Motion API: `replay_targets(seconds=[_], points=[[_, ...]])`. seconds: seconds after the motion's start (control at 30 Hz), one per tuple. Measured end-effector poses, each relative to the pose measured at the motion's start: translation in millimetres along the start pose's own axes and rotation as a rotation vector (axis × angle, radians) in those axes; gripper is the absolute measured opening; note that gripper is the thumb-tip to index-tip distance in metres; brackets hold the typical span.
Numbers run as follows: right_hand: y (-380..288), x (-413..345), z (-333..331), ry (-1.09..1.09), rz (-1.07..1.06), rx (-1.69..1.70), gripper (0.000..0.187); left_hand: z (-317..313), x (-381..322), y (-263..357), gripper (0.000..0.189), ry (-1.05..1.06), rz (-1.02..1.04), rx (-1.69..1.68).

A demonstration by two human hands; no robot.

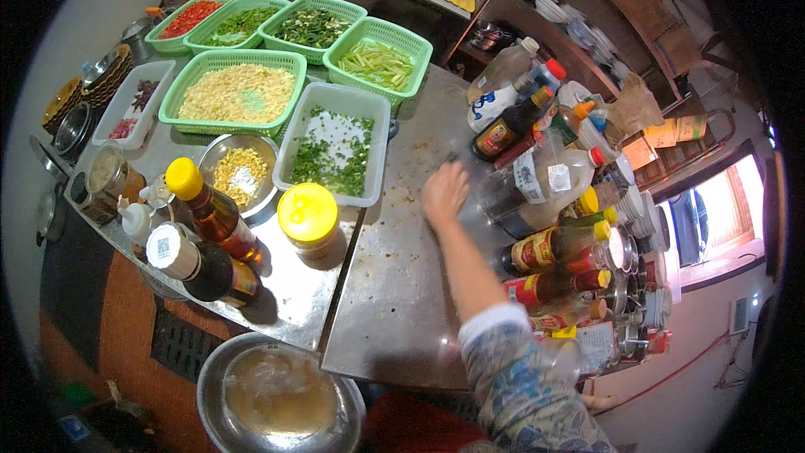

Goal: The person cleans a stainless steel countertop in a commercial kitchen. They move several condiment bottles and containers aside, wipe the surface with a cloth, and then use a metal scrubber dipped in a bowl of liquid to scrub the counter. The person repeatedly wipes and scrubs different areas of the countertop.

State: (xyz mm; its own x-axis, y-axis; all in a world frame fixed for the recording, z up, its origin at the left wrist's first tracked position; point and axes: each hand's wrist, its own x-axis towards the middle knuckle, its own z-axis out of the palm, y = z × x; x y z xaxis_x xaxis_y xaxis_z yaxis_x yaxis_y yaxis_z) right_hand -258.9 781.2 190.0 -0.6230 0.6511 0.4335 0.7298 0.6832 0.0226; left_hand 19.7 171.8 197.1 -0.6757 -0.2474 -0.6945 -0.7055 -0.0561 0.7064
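My right hand [445,196] reaches over the stainless steel table [402,289], its fingers partly curled. A small dark thing [451,157] lies at the fingertips; whether the fingers hold it cannot be told. Brown crumbs lie on the steel around the hand. To the right of it lean a dark sauce bottle [512,126] and a large clear plastic jug [547,182]. To the left stands a white plastic tub [379,157] of chopped green onion, with a steel bowl [267,157] of minced yellowish food beside it. My left hand is out of view.
Green plastic baskets [170,107] of cut vegetables line the far left. A yellow-lidded jar [308,217] and a yellow-capped bottle [210,214] stand near the front left. Several sauce bottles [534,251] crowd the right side. Below the front edge is a large steel basin [217,402] with cloudy liquid.
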Motion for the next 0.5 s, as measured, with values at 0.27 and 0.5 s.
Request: replay_targets(seconds=[0.27,0.5], points=[[-26.2,-70.9,-37.1,-0.133,-0.065,0.101,0.018,-63.1,26.5,-89.3,0.035,-0.032,-0.427,-0.3],[35.0,29.8,-0.9,-0.018,-0.09,0.08,0.016,-32.9,26.0,-34.1,0.034,-0.283,0.139,0.213]])
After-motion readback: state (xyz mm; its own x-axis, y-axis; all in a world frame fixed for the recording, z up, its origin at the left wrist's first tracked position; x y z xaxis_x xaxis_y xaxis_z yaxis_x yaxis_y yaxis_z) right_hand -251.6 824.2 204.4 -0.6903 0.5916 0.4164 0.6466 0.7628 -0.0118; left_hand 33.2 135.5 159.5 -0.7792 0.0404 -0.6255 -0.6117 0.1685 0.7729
